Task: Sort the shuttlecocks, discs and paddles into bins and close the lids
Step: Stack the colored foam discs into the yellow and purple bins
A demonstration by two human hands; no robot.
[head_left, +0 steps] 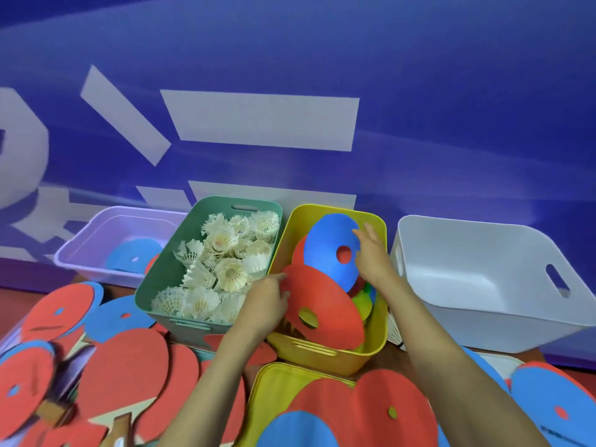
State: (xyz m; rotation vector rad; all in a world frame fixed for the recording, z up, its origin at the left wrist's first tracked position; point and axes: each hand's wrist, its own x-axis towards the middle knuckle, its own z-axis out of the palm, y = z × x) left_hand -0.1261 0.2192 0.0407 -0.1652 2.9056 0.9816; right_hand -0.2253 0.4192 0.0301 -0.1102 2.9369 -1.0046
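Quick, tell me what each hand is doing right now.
Left hand: on the red disc edge, too blurred to tell the grip.
Right hand: open, fingers straight against the blue disc.

Light: bright, even and diffuse, seemingly falling from overhead. Shadows: soft ones are pooling inside the white bin (477,285). Blur: motion is smearing the lower-left discs (29,382) and streaking the blue wall (451,91). Distortion: the wide-angle lens is bowing straight edges towards the margins.
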